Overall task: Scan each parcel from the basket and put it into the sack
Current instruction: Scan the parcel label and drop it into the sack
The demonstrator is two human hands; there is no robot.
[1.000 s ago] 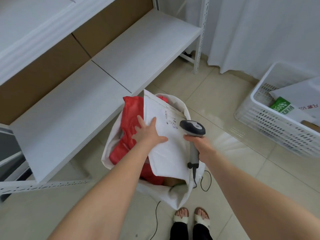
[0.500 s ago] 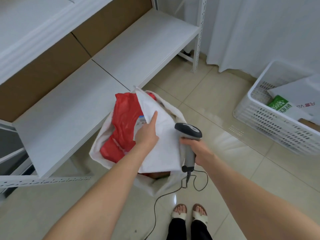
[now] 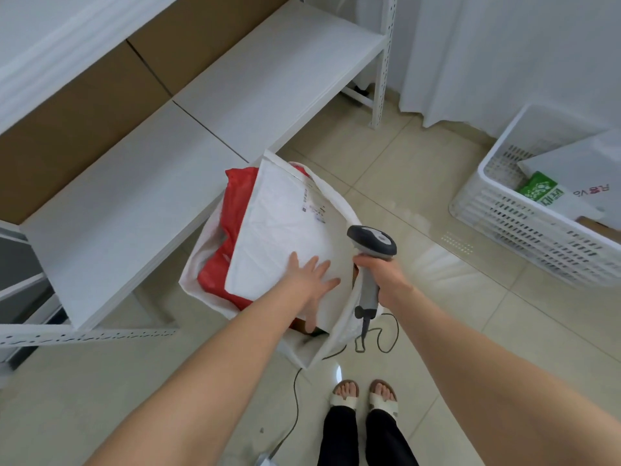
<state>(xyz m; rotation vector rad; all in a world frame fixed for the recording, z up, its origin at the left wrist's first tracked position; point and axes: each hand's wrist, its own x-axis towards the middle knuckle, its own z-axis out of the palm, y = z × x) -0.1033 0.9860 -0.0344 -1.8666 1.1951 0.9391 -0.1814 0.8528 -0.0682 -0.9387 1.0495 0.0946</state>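
A white padded parcel (image 3: 285, 227) with a printed label lies slanted in the mouth of the white sack (image 3: 193, 264) on the floor, on top of a red parcel (image 3: 235, 210). My left hand (image 3: 311, 280) presses flat on the parcel's near end, fingers spread. My right hand (image 3: 379, 274) grips the handle of a grey barcode scanner (image 3: 371, 242) at the sack's right edge; its cable trails down to the floor. The white basket (image 3: 524, 227) at the far right holds more parcels, one white with a green label (image 3: 541, 193).
A white metal shelf unit (image 3: 201, 129) with brown boxes behind it stands left of the sack. A white curtain (image 3: 504, 55) hangs at the back. My feet in white sandals (image 3: 363, 396) stand on the tiled floor just below the sack.
The white parcel has dropped flatter into the sack. My left hand slid from its upper edge to its near end and now lies flat. The scanner stayed at the sack's right edge.
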